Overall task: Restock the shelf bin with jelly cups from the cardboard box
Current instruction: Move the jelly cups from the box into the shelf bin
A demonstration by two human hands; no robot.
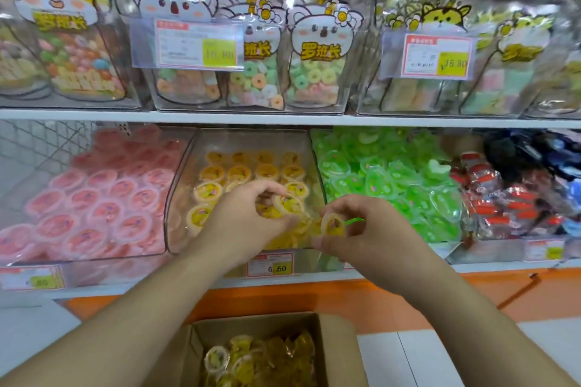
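The shelf bin (185, 166) is clear, glossy plastic that catches the light, and the yellow jelly cups (239, 173) inside it are shiny translucent plastic with smooth film lids. The cardboard box (339, 352) below is plain brown and matt. The candy bags (317, 50) above look like slick, glossy film. The shelf edge (283, 119) is smooth and white.

Yellow jelly cups (239, 173) fill the clear middle bin (188, 173); pink cups (103, 198) sit left, green ones (386, 173) right. The brown cardboard box (339, 352) holds more yellow. An orange band (314, 295) runs below the white shelf (283, 119).
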